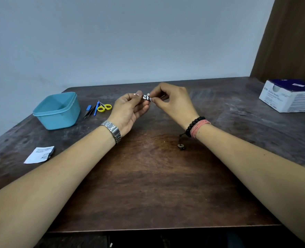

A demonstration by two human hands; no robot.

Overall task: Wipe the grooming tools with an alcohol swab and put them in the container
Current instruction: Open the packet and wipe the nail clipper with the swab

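The fingers point(139, 94) of the left hand point(130, 108) curl round a small metal nail clipper point(146, 97), held above the middle of the tabletop point(148, 167), while the right hand point(173, 101) pinches a white swab point(148, 94) against the clipper's end; both hands are closed narrow on what they hold.

From the left: one light blue container point(57, 110) stands open on the tabletop, nothing visible inside. Just right of it lie four tools close together: one small blue piece point(88, 107), one dark pair of tweezers point(89, 112), one blue-handled tool point(96, 109) and one pair of yellow-handled scissors point(104, 107). One torn white wrapper point(39, 155) lies nearer, by the left forearm. A metal watch point(113, 131) sits on the left wrist, two bracelets point(197, 127) on the right. At far right stands one white and blue box point(289, 95).
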